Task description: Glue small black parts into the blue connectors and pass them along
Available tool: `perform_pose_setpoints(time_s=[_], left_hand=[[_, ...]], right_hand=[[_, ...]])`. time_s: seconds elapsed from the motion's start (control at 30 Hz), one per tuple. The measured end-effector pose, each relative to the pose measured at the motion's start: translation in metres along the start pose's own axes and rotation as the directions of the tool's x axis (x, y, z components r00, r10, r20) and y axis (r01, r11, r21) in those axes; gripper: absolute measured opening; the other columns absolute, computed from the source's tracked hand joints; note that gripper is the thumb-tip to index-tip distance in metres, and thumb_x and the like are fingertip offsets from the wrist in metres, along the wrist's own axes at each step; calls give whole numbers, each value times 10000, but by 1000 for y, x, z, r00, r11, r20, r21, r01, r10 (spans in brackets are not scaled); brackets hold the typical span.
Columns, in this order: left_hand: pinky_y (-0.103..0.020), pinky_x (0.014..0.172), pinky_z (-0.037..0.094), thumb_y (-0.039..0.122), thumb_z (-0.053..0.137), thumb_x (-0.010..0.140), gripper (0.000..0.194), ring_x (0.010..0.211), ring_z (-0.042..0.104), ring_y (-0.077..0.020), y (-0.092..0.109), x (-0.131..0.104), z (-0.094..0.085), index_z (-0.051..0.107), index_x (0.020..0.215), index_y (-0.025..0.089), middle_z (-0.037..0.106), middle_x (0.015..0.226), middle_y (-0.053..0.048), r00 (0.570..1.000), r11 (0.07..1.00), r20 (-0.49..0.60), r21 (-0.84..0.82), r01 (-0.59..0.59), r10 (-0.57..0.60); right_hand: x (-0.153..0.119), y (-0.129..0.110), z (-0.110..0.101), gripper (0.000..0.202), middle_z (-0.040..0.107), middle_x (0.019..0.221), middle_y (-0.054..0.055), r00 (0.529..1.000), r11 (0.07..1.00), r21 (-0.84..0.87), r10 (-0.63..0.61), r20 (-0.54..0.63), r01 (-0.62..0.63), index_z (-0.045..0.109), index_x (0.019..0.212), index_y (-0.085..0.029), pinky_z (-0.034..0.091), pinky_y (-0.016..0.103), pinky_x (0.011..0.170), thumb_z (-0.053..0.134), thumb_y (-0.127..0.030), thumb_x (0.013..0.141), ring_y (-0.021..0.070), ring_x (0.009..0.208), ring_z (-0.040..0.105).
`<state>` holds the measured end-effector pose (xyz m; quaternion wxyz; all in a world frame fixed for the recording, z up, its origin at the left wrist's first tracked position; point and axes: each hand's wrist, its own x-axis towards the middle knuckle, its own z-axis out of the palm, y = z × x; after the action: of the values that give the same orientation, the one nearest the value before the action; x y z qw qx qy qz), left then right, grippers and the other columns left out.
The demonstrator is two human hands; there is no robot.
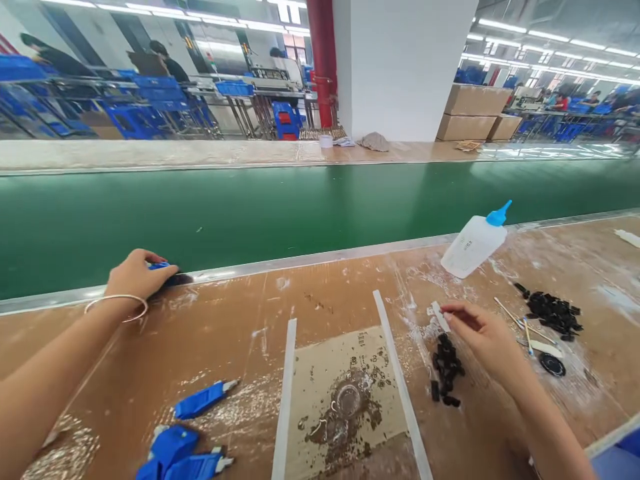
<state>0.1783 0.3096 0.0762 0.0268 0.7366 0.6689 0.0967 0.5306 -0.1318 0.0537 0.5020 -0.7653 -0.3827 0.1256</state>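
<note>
My left hand [137,273], with a bangle at the wrist, is closed around a blue piece [159,265] at the metal edge of the green belt. Between the fingertips of my right hand [473,323] is a small white piece [441,317], just above a pile of small black parts [447,370]. Several blue pieces with pale metallic tips [200,400] lie at the lower left. A brown sheet [320,373] with wet, dark stains is taped to the table at the centre bottom.
A white bottle with a blue nozzle [473,247] stands tilted near the belt [280,207]. More black parts [553,313], cotton swabs [528,337] and a round black cap [552,364] lie at the right. People sit at far workstations.
</note>
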Motion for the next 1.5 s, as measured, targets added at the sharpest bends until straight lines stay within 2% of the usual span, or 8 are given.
perform_pose_setpoints(time_s=[0.27,0.47,0.77,0.9,0.97,1.07,1.23,1.5], left_hand=[[-343,1003,430,498,448,745,423,1047,578,-193,16,-74,10,540,1019,190,631,1176,-63,900,883,198,-357,-304,389],[-392,1040,434,541,529,785,412,1216,549,-223,10,-125,2,651,1059,259,594,1336,-51,583,628,311,-612,-481,750],[-427,1081,404,421,571,843,417,1275,485,-234,-17,-169,8,565,1210,224,544,1357,-98,556,550,193,-584,-597,808],[-432,1024,441,276,581,827,396,1159,536,-231,-5,-188,11,557,1215,197,598,1218,-95,523,527,156,-480,-701,838],[-441,1001,446,221,568,818,393,1106,550,-231,1,-199,10,563,1210,209,609,1164,-79,495,507,148,-421,-752,856],[-514,1069,360,263,595,801,401,1118,541,-256,6,-213,8,559,1197,208,614,1143,-74,458,464,105,-340,-818,883],[-518,1095,331,360,571,825,316,1157,524,-283,8,-226,4,548,1068,159,618,1154,-117,443,426,-36,-216,-878,896],[-498,1032,402,477,590,863,361,1189,488,-345,23,-235,8,603,949,127,592,1167,-166,414,416,-66,34,-909,908]], right_hand=[[-23,17,-17,290,696,1109,74,917,915,-291,-163,365,279,728,1026,-225,505,444,939,477,-247,882,257,1025,645],[-7,28,-11,320,687,1031,91,830,819,-363,-223,512,444,727,918,-214,546,422,846,410,-196,878,252,927,660],[-7,30,-9,280,691,939,115,855,797,-397,-269,444,456,710,896,-194,573,431,745,492,-363,842,276,813,680],[-26,13,-1,290,711,994,86,987,994,-75,-69,149,81,741,889,-226,603,302,718,721,-468,731,248,855,698],[-40,0,11,269,718,1014,80,993,956,269,109,46,-118,755,819,-236,606,257,729,814,-449,665,238,887,704],[-57,-19,36,232,733,994,88,959,754,596,257,119,-276,769,764,-241,601,214,716,878,-379,613,201,803,720],[-72,-37,68,248,732,1014,94,901,540,721,277,333,-433,783,837,-222,557,132,757,894,-297,628,143,784,718],[-84,-41,80,184,722,1069,67,924,654,664,157,349,-362,764,936,-264,578,195,779,809,-323,767,168,885,705]])
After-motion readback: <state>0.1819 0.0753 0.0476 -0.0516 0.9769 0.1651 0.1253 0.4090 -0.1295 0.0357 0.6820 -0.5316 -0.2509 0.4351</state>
